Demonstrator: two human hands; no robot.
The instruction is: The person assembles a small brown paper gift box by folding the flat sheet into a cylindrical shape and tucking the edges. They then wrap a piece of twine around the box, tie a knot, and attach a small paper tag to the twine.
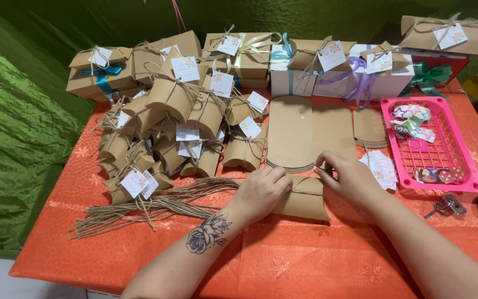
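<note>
On the orange worktop [283,260], a kraft pillow box [305,200] lies before the stack of flat blanks [290,133]. The tying step seems in hand; next calls for drawing the twine [304,184] tight. Left hand [258,191] presses flat, fingers together, on the box; right hand [347,176] pinches twine.

There is one view only, from a camera worn on the person's head. It looks forward and steeply down over the bench [283,266] from the near edge, close enough that both forearms enter from the bottom of the frame. The far edge of the bench and the green cloth backdrop [23,127] behind it close off the top and left.
</note>
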